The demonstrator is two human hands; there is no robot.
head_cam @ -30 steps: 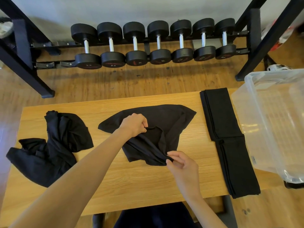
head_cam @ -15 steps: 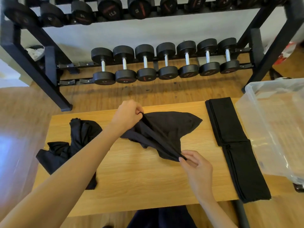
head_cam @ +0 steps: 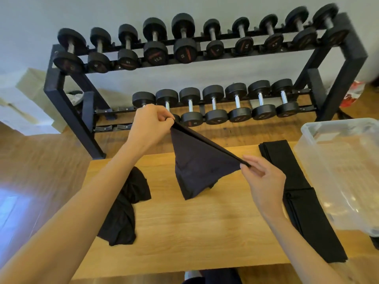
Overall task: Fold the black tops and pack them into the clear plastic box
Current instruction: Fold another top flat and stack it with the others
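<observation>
A black top (head_cam: 196,167) hangs above the wooden table (head_cam: 196,238), stretched by one edge between my hands. My left hand (head_cam: 150,124) grips the upper end, raised high. My right hand (head_cam: 263,177) pinches the lower end, closer to me. The fabric's bottom tip nearly touches the tabletop. A crumpled black top (head_cam: 125,210) lies on the table's left side, partly behind my left forearm. Two folded black tops (head_cam: 297,201) lie in a long strip at the right. The clear plastic box (head_cam: 344,169) stands beside them at the table's right end, its inside showing no clothes.
Behind the table stands a black two-tier rack (head_cam: 205,83) with several dumbbells. Wooden floor (head_cam: 41,160) spreads to the left, with a cardboard box (head_cam: 26,99) against the wall.
Both hands have lifted the black top off the table and pulled its edge taut, the left hand rising high. The view has tilted upward, showing the rack's upper tier.
</observation>
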